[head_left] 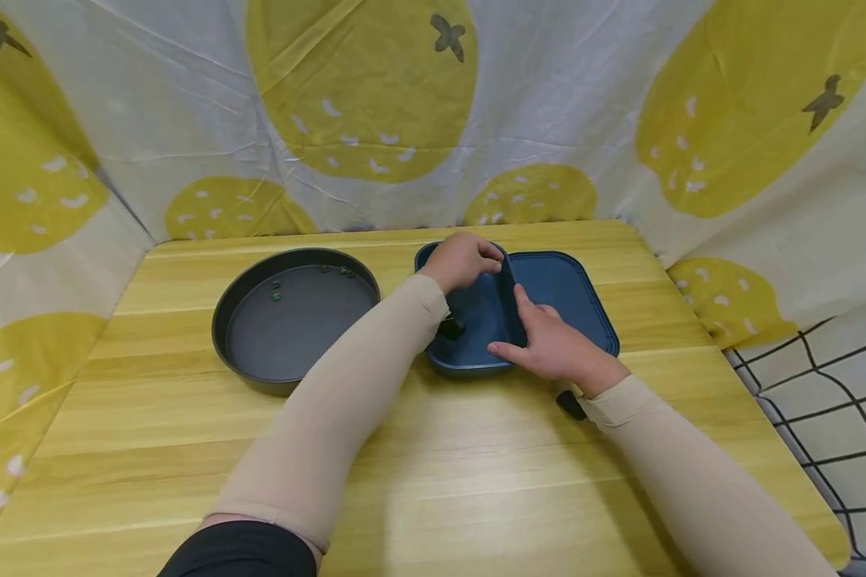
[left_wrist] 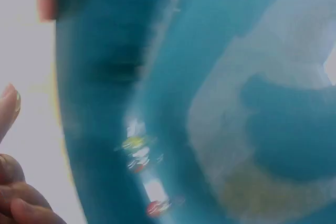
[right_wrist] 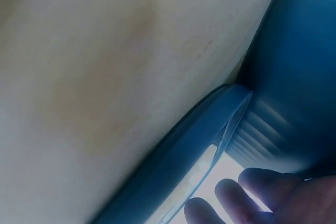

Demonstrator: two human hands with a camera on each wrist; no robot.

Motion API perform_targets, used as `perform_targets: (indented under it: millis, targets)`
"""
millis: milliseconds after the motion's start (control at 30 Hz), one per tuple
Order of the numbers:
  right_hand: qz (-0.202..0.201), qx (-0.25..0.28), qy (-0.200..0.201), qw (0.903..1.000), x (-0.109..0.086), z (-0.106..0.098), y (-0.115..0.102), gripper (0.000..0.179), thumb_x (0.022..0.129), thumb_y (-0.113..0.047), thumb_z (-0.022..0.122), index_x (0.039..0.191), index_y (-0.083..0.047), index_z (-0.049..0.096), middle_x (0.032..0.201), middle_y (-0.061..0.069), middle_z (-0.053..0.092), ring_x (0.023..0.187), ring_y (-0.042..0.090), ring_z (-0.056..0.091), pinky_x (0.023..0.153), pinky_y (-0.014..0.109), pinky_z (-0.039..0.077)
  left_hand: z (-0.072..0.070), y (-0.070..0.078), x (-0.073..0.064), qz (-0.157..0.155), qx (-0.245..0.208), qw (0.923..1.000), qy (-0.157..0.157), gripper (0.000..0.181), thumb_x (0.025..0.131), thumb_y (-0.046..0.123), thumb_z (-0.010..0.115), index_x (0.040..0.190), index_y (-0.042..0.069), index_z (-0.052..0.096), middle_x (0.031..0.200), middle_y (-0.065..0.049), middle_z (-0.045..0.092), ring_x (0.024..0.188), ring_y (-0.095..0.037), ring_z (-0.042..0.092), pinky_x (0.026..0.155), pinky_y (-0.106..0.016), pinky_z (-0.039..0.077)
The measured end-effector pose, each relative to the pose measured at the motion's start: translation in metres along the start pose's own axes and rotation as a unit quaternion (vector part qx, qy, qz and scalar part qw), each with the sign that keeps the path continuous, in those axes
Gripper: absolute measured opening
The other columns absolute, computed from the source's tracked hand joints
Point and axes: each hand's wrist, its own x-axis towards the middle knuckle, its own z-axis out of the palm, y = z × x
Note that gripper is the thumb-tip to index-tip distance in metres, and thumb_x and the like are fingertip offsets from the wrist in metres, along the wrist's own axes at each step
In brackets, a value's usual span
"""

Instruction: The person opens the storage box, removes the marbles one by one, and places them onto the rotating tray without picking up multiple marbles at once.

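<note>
One blue box, just right of mid-table. Rectangular, opening up, long axis near-far, far end leaning slightly left.

Two hands on it. Left hand is over the far half, fingers curled, thumb near the index; cannot tell if anything is pinched. Right hand is at the right wall, fingers fairly straight along the outside, thumb pointing left over the near right corner. No curled grip on the wall visible.

In the left wrist view, small shiny pieces line the seam of box floor and wall, some red, one yellowish. Too blurred to count.

One blue flat lid just right of the box, long axis also near-far, left part hidden behind the box wall. Cannot tell if they touch.

One round dark pan on the left, well apart from the lid. Five small beads visible in it: two left of centre, three toward the far right. Being round, it has no long axis.

One wooden table under everything, two beige sleeves, one patterned curtain at the far side.
</note>
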Motion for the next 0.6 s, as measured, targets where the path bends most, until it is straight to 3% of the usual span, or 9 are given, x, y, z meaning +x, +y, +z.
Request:
perform_targets:
  millis: [133, 267, 433, 600]
  targets:
    - [0.006, 0.0, -0.001, 1.0, 0.001, 0.001, 0.0, 0.127, 0.091, -0.084, 0.053, 0.168, -0.009, -0.013, 0.176, 0.023, 0.007, 0.159, 0.05, 0.015, 0.122, 0.069, 0.03, -0.027, 0.0, -0.02, 0.034, -0.008, 0.9994, -0.005, 0.032, 0.106, 0.031, 0.065, 0.135, 0.02, 0.074, 0.132, 0.001, 0.073, 0.119, -0.018, 0.068, 0.102, -0.036, 0.056]
    - [0.009, 0.0, -0.003, 1.0, 0.003, 0.003, -0.002, 0.128, 0.09, -0.086, 0.053, 0.168, -0.009, -0.014, 0.176, 0.024, 0.009, 0.159, 0.05, 0.016, 0.122, 0.069, 0.03, -0.057, -0.013, -0.043, 0.06, -0.004, 0.9982, 0.004, 0.031, 0.105, 0.033, 0.067, 0.133, 0.021, 0.076, 0.132, 0.0, 0.071, 0.11, -0.02, 0.067, 0.096, -0.039, 0.056]
    - [0.012, -0.003, -0.002, 0.9999, 0.004, 0.003, -0.004, 0.13, 0.089, -0.086, 0.054, 0.168, -0.01, -0.014, 0.175, 0.025, 0.01, 0.159, 0.05, 0.016, 0.122, 0.069, 0.031, -0.092, -0.041, -0.074, 0.055, 0.023, 0.9978, 0.028, 0.029, 0.105, 0.036, 0.067, 0.131, 0.026, 0.076, 0.126, 0.0, 0.07, 0.089, -0.021, 0.053, 0.082, -0.037, 0.046]
    - [0.011, -0.008, -0.001, 0.9999, 0.003, 0.003, -0.003, 0.129, 0.089, -0.086, 0.053, 0.167, -0.01, -0.016, 0.175, 0.026, 0.008, 0.159, 0.051, 0.015, 0.121, 0.068, 0.033, -0.117, -0.079, -0.101, 0.03, 0.049, 0.997, 0.052, 0.032, 0.105, 0.037, 0.066, 0.134, 0.024, 0.074, 0.115, -0.005, 0.066, 0.082, -0.025, 0.046, 0.073, -0.039, 0.04]
